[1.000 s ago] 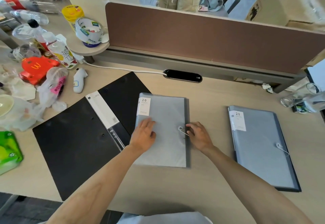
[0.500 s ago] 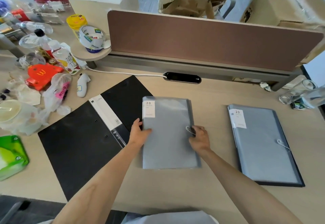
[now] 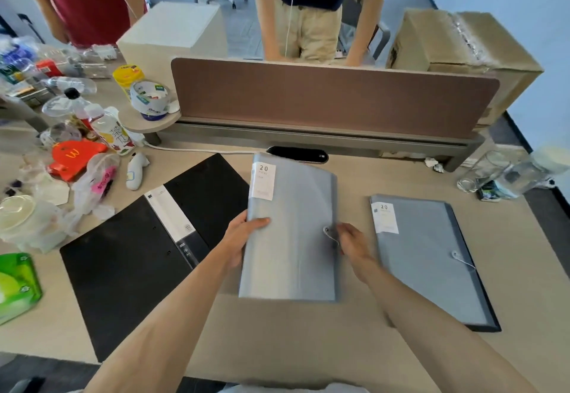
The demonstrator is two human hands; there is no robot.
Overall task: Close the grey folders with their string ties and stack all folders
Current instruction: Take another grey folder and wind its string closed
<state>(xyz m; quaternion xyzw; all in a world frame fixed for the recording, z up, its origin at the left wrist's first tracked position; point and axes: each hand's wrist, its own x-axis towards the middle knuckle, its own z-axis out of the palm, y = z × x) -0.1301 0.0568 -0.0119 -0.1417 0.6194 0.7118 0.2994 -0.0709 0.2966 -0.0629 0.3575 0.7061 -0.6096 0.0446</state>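
A grey folder (image 3: 293,238) with a white "20" label is lifted off the desk, its far end raised. My left hand (image 3: 243,238) grips its left edge, thumb on top. My right hand (image 3: 351,240) holds the right edge beside the string button, the string hanging loose by my fingers. A second grey folder (image 3: 425,257) lies flat on the desk to the right, its string trailing loose from its button. A black folder (image 3: 132,253) lies open and flat to the left.
Clutter fills the left of the desk: bottles, plastic bags, a red box (image 3: 74,155), a tape roll (image 3: 151,99), a green pack (image 3: 15,287). A brown divider (image 3: 333,96) runs across the back. Two persons stand behind it. Glassware (image 3: 484,170) sits far right.
Both hands took the middle grey folder by its edges and raised it off the desk. The camera tilted up, bringing the persons behind the divider into view.
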